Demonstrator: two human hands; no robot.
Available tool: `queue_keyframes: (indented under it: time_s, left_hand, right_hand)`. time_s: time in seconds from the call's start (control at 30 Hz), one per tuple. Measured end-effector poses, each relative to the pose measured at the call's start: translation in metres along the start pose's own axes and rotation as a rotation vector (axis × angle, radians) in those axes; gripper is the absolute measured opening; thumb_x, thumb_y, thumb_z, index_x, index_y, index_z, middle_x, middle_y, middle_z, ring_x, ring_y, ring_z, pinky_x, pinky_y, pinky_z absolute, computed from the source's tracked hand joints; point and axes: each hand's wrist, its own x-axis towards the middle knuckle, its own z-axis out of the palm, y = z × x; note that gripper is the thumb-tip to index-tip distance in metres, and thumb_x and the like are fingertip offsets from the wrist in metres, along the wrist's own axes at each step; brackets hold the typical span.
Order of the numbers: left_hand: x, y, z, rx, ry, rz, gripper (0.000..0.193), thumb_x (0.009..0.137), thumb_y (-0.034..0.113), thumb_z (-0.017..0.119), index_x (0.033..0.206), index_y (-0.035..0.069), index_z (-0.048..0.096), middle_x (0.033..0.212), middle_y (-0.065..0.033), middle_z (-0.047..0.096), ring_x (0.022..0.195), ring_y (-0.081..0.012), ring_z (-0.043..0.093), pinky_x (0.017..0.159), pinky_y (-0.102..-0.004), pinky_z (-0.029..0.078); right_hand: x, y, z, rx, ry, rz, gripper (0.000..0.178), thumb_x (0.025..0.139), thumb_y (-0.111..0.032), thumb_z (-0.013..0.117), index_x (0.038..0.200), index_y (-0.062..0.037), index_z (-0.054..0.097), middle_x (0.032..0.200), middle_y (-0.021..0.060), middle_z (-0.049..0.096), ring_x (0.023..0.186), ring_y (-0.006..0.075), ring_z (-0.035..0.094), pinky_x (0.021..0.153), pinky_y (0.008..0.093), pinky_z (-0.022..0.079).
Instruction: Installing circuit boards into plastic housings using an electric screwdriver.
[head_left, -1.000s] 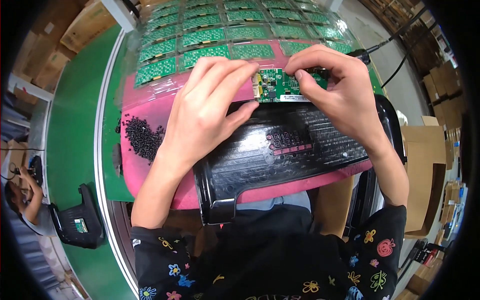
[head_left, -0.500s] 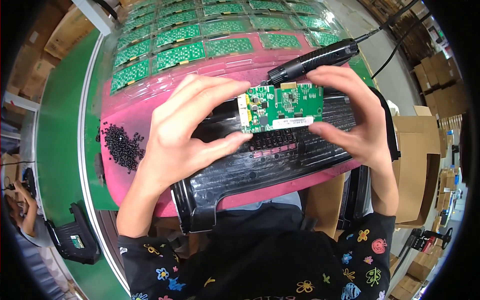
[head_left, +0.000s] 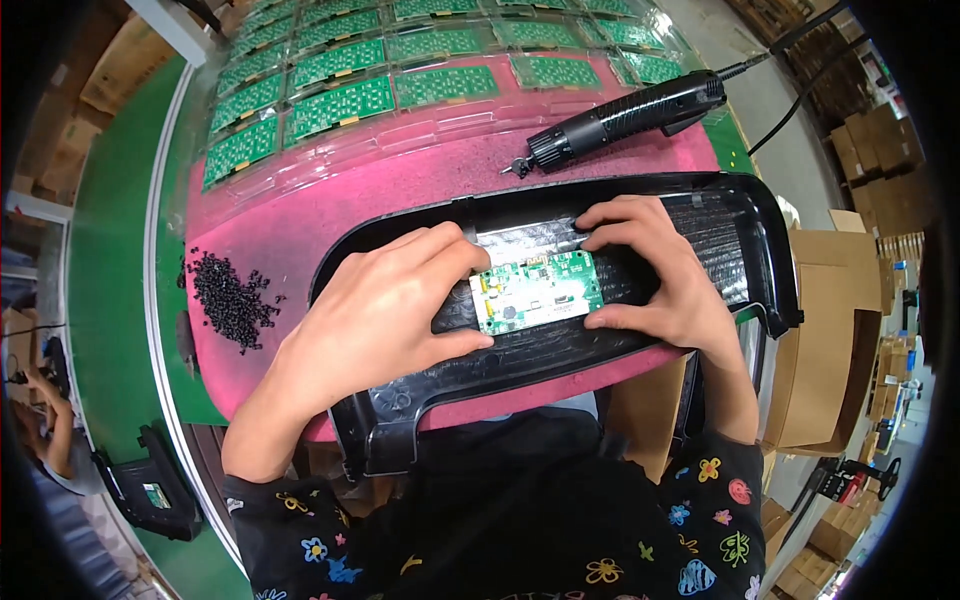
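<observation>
A green circuit board (head_left: 545,290) with a white label strip and a pale connector is held level between my two hands. My left hand (head_left: 385,305) pinches its left end, thumb at the near corner and fingers at the far one. On the right end, my right hand (head_left: 655,270) grips the near and far corners the same way. The board is over the middle of a long black plastic housing (head_left: 725,245), within its raised rim. Whether the board touches the housing floor, I cannot tell.
Beyond the housing, a black electric screwdriver (head_left: 630,120) lies on the pink mat (head_left: 420,185). Clear trays (head_left: 400,112) of several green boards fill the far side. Small black screws (head_left: 228,300) are heaped at left. Cardboard boxes (head_left: 825,335) stand at right; another person's arm (head_left: 55,415) shows far left.
Both hands have brought the circuit board nearer to me and down into the housing's outline. More of the housing's far rim and the screwdriver now shows.
</observation>
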Motion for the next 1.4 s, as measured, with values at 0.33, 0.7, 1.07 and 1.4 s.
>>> queue_keyframes:
  time_s: [0.33, 0.7, 1.07, 1.4]
  left_hand:
    - [0.001, 0.000, 0.003, 0.077, -0.002, -0.010, 0.051, 0.064, 0.018, 0.083, 0.107, 0.005, 0.058, 0.099, -0.0091, 0.058, 0.090, -0.0294, 0.063, 0.072, -0.0372, 0.052]
    - [-0.009, -0.009, 0.000, 0.061, -0.014, 0.067, 0.050, 0.070, 0.022, 0.079, 0.106, 0.000, 0.054, 0.101, -0.0113, 0.054, 0.098, -0.0299, 0.058, 0.075, -0.0397, 0.051]
    - [-0.027, -0.010, -0.033, 0.079, 0.074, -0.007, 0.038, 0.078, 0.017, 0.073, 0.105, -0.001, 0.053, 0.093, -0.0152, 0.059, 0.092, -0.0354, 0.062, 0.077, -0.0453, 0.051]
    - [-0.106, -0.054, -0.059, 0.503, 0.142, -0.354, 0.046, 0.064, -0.004, 0.074, 0.109, 0.000, 0.061, 0.097, -0.0152, 0.060, 0.095, -0.0370, 0.061, 0.083, -0.0438, 0.051]
  right_hand:
    - [0.002, -0.002, 0.002, -0.040, -0.012, 0.017, 0.055, 0.062, -0.013, 0.085, 0.109, -0.0052, 0.059, 0.121, 0.0109, 0.054, 0.114, 0.0332, 0.048, 0.100, 0.0416, 0.040]
    - [0.008, -0.014, 0.005, -0.095, -0.036, 0.038, 0.055, 0.057, -0.013, 0.083, 0.106, -0.0026, 0.059, 0.120, 0.0151, 0.055, 0.113, 0.0350, 0.050, 0.099, 0.0433, 0.040]
    - [0.006, -0.014, 0.010, 0.069, 0.092, 0.163, 0.065, 0.059, -0.012, 0.079, 0.118, -0.0046, 0.052, 0.123, 0.0090, 0.052, 0.121, 0.0264, 0.045, 0.102, 0.0368, 0.035]
    - [0.008, 0.076, -0.098, -0.186, 0.477, 0.391, 0.049, 0.098, -0.023, 0.058, 0.144, -0.0176, 0.044, 0.126, 0.0092, 0.055, 0.104, 0.0102, 0.053, 0.094, 0.0256, 0.041]
